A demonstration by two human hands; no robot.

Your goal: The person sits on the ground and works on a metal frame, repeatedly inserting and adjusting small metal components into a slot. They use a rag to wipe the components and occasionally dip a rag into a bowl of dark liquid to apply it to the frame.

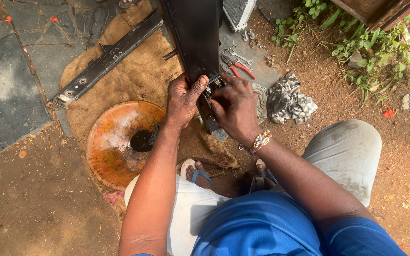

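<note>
A long black metal panel (194, 33) stands tilted in front of me, its lower end over a piece of burlap. My left hand (182, 100) grips the panel's lower left edge, thumb pressed on its face. My right hand (236, 108) pinches a small metal fitting (213, 86) at the panel's lower right edge, fingers closed around it. A beaded bracelet (261, 140) sits on my right wrist.
A rusty orange metal dish (115, 142) with dark liquid lies on the burlap sack (138, 71) at left. A black metal rail (103, 64) lies across the sack. Red-handled pliers (241, 69), wrenches, bolts and a crumpled rag (288, 100) lie behind my right hand. Weeds grow at upper right.
</note>
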